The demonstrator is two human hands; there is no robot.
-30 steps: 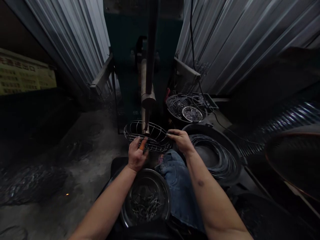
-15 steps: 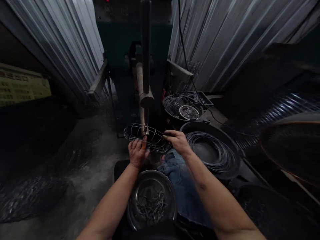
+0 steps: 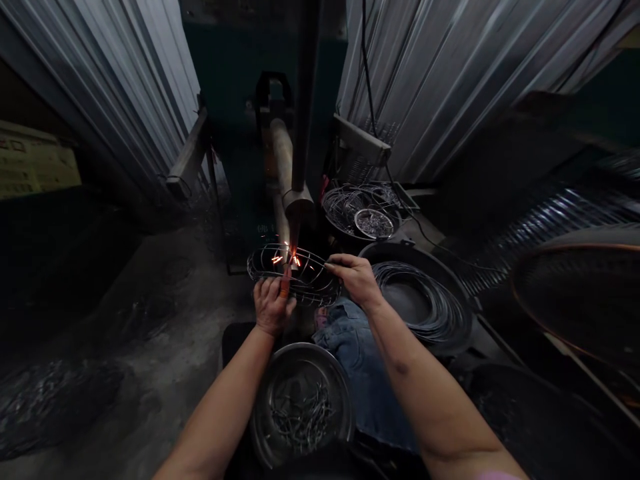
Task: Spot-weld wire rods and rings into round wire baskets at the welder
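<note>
A round wire basket frame (image 3: 320,283) sits at the lower tip of a welding machine (image 3: 299,200), where orange sparks fly from the contact. My left hand (image 3: 273,307) is closed on the near left part of the frame, its forefinger pointing up near the sparks and showing an orange band or covering. With thumb and fingers pinched, my right hand (image 3: 355,277) grips the frame's right rim. Below my hands, a steel bowl (image 3: 265,407) holds short bent wire pieces (image 3: 310,417).
To the right stands a dark basin (image 3: 467,330) with coiled wire (image 3: 435,300). Behind it, a tray of wire rings (image 3: 340,203) holds a small dish (image 3: 374,225). A hanging cable (image 3: 370,87) runs down at right. A yellow crate (image 3: 40,163) is far left.
Sparks have appeared at the machine's tip on the wire frame. Both hands keep their hold nearly in place, and the view has shifted slightly.
</note>
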